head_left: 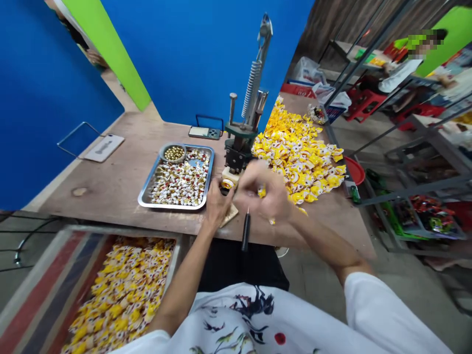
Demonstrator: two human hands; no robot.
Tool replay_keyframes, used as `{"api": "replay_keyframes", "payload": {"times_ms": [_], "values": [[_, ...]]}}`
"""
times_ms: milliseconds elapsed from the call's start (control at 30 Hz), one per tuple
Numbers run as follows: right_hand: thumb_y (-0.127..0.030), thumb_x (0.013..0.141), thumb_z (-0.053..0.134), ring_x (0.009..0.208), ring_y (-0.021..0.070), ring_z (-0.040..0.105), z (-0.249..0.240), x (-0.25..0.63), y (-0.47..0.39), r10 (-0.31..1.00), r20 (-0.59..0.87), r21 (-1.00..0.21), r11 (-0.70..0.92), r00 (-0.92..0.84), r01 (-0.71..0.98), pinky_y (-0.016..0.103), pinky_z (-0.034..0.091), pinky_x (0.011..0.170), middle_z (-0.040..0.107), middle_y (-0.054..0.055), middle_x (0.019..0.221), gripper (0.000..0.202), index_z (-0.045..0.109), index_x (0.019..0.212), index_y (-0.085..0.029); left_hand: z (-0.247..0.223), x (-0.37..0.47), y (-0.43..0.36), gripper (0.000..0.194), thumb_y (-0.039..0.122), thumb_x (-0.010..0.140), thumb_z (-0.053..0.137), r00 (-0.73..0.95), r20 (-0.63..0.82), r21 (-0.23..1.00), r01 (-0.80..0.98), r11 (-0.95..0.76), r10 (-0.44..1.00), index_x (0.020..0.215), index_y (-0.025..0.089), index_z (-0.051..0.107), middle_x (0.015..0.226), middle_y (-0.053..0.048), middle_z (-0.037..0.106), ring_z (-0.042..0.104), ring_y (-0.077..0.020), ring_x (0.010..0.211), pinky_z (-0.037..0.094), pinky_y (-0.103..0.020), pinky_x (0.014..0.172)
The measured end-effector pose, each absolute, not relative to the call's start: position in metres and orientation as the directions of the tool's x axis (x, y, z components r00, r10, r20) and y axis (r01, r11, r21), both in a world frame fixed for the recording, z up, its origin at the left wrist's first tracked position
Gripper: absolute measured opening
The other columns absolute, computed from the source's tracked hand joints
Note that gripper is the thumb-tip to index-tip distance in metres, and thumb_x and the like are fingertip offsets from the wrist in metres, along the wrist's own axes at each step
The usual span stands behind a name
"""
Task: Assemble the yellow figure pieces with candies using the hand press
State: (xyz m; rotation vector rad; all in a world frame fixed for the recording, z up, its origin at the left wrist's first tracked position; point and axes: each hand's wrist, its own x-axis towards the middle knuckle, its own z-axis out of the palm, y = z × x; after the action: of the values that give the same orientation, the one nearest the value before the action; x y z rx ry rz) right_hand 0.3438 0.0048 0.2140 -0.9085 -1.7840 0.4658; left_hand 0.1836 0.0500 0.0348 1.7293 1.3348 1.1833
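A hand press (241, 142) with a coil spring stands at the back middle of the table. At its pale base sits a small yellow-and-white plastic piece (227, 184), with the fingertips of my left hand (217, 204) closed around it. My right hand (267, 194) is curled in the air just right of the base; motion smears its fingers, so what they hold is unclear. Below it a black handle (246, 233) on a thin metal shaft points toward me. Left of the press, a metal tray (173, 207) holds many small white-and-red parts and a bowl (173, 146) of gold balls.
Yellow-and-white pieces (298, 152) are heaped right of the press. More fill a striped-lined bin (40, 300) below the table's left front. Two phones, one white (105, 148) and one dark (204, 132), lie near blue partitions (191, 59). Another person (401, 73) sits at the far right.
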Motion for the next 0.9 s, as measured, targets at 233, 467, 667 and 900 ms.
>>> {"api": "replay_keyframes", "payload": {"times_ms": [233,467,667,900], "values": [[-0.067,0.115,0.041,0.071,0.0131,0.053,0.239,0.471,0.135,0.903,-0.179,-0.947,-0.05,0.391,-0.318,0.024,0.048,0.059,0.055,0.0,0.089,0.044,0.051,0.108,-0.025,0.051,0.168,0.045,0.044,0.045,0.085,0.088,0.031,0.221,0.908,0.359,-0.218,0.975,0.115,0.023,0.064,0.104,-0.008,0.076,0.078,-0.0273,0.096,0.066,-0.042,0.091],[-0.053,0.106,0.07,0.126,0.0256,0.066,0.115,0.408,-0.016,0.762,0.493,-0.839,0.288,0.42,0.463,0.045,0.058,0.11,0.066,0.009,0.13,0.033,0.066,0.128,-0.029,0.057,0.113,-0.002,0.041,0.052,0.086,0.086,0.218,-0.46,0.839,-0.212,0.502,0.861,0.101,0.022,0.062,0.081,-0.004,0.077,0.081,-0.0222,0.072,0.07,-0.036,0.073],[-0.044,0.107,0.073,0.143,0.0288,0.061,0.06,0.329,-0.058,0.929,0.242,-0.816,0.35,-0.279,0.46,0.05,0.05,0.125,0.064,0.012,0.152,0.054,0.06,0.158,-0.031,0.055,0.109,-0.016,0.054,0.056,0.082,0.093,0.345,-0.5,0.795,-0.181,0.579,0.795,0.095,0.02,0.055,0.074,-0.006,0.078,0.076,-0.0186,0.058,0.063,-0.026,0.058],[-0.042,0.107,0.072,0.132,0.031,0.063,0.025,0.336,-0.028,0.935,0.261,-0.787,0.35,-0.239,0.509,0.053,0.052,0.118,0.067,0.014,0.139,0.035,0.08,0.138,-0.028,0.034,0.119,-0.017,0.071,0.079,0.079,0.085,0.241,-0.373,0.916,-0.059,0.397,0.896,0.096,0.027,0.04,0.06,0.0,0.073,0.064,-0.0185,0.037,0.041,-0.021,0.036]]}}
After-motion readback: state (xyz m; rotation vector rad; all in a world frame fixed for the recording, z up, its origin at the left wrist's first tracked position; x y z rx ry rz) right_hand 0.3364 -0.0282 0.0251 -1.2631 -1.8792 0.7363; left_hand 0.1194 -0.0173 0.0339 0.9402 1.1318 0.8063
